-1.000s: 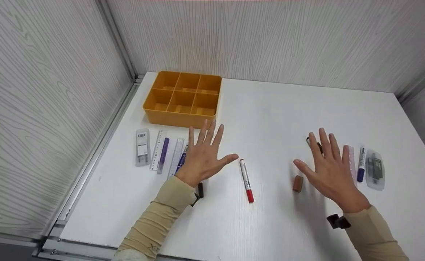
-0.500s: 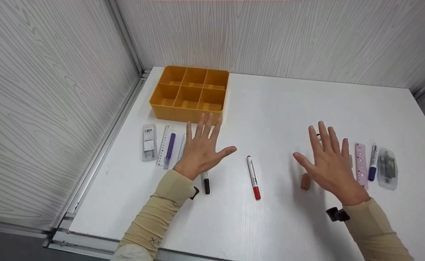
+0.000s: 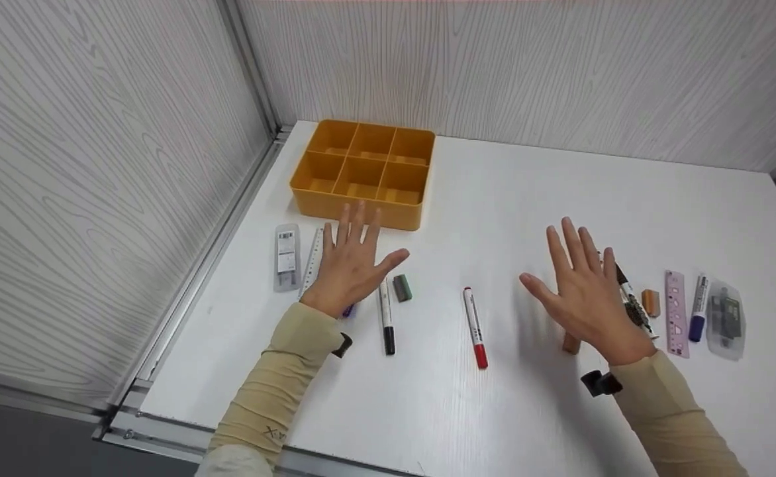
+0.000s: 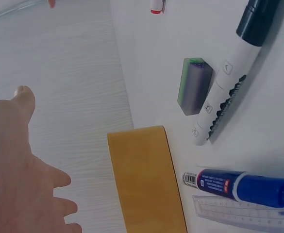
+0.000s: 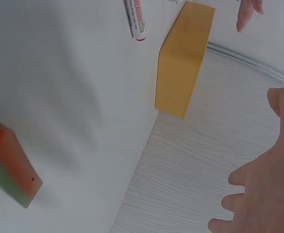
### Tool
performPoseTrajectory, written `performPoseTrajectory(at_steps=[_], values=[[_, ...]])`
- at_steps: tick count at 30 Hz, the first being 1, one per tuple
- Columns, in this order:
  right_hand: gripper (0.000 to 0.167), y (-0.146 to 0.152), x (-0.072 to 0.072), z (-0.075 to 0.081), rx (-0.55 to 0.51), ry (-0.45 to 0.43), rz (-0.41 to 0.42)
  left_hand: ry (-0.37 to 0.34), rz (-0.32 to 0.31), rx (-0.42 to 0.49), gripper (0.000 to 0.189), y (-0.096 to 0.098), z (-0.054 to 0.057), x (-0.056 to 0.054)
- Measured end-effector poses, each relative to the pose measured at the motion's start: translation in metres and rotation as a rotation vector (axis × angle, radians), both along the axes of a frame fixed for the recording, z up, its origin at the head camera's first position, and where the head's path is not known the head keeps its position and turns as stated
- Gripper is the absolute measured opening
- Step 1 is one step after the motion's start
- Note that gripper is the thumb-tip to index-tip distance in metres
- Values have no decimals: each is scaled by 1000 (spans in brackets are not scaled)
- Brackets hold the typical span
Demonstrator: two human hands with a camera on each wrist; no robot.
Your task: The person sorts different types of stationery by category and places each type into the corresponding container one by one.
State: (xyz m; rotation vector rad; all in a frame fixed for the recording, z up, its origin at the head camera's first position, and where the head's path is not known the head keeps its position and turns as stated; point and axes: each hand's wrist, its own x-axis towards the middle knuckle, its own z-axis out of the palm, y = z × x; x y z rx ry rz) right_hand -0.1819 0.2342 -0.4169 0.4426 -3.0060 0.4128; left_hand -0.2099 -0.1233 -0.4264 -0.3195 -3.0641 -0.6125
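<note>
My left hand point(image 3: 348, 275) hovers palm down with fingers spread, over a clear ruler point(image 3: 311, 262) and a blue marker point(image 4: 239, 187) it mostly hides in the head view. Beside it lie a black-capped marker point(image 3: 387, 321) and a dark, green-edged block point(image 3: 402, 288). Between the hands is a red-capped marker point(image 3: 475, 328). Fingers also spread, my right hand point(image 3: 583, 298) hovers above a small block point(image 5: 16, 165), reddish and green in the right wrist view. Black-and-white markers point(image 3: 634, 301) show partly past it. Both hands hold nothing.
A yellow six-compartment box point(image 3: 361, 207) stands at the back left. A clear case point(image 3: 287, 258) lies left of the ruler. Farther right are an orange block point(image 3: 651, 303), a pink ruler point(image 3: 677, 315), a blue-capped marker point(image 3: 698, 310) and another clear case point(image 3: 726, 324). Walls border the white table.
The head view has shifted, so the table things appear farther right. Both hands have moved left over the table, uncovering the dark block, the black-capped marker and the orange block. Their fingers stay spread.
</note>
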Motion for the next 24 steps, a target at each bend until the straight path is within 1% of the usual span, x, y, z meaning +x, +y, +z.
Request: performPoseTrajectory(at_steps=[5,9,12,18,24], values=[[87,-16,-12,-1,8,17,57,-2,51,62,87,-12,-1,-6],[86,-29,-20,-1,24,7,95,-18,74,121,85,-19,-1,-10],[85,-37,-24,0,27,2,112,-17,90,147,83,-24,-2,-14],[84,-55,-33,0,8,6,145,-4,170,178,78,-38,-3,-22],[84,-75,-40,-1,-20,-21,173,20,234,239,74,-51,-3,-32]])
